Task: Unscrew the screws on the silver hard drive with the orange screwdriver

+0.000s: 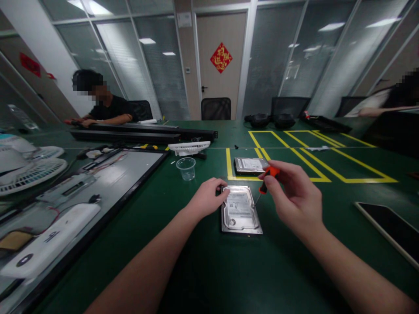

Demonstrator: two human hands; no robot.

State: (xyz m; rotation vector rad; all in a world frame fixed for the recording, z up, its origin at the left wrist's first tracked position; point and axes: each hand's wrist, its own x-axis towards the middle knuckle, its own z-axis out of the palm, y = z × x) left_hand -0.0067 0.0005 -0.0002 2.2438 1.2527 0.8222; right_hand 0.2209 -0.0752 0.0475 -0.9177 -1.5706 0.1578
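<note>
Right hand (297,198) is gripping an orange-and-black screwdriver (271,171), thumb and fingers clamping on the handle; shaft is slanting down to the right edge of a silver hard drive (242,211). Drive is lying label up on the green counter (196,270), in front of the person, between the hands. Left hand (209,198) is bracing the drive's upper left edge, thumb resting on top; can't tell whether its fingers are closing underneath. Second drive (249,165) is lying just beyond, close to the screwdriver handle. Clear cup (186,169) is standing beyond the left hand.

Risks, as judged: the shaft is leaning, so the tip could be slipping out of a screw recess and scratching the cover or rounding the head; can't tell if it's seated. The left hand is bracing one side only, so hard twisting could be turning the drive on the smooth counter. A tiny gold-coloured bit (248,236) is sitting loose-looking by the near edge; a sliding drive could be knocking it away.
</note>
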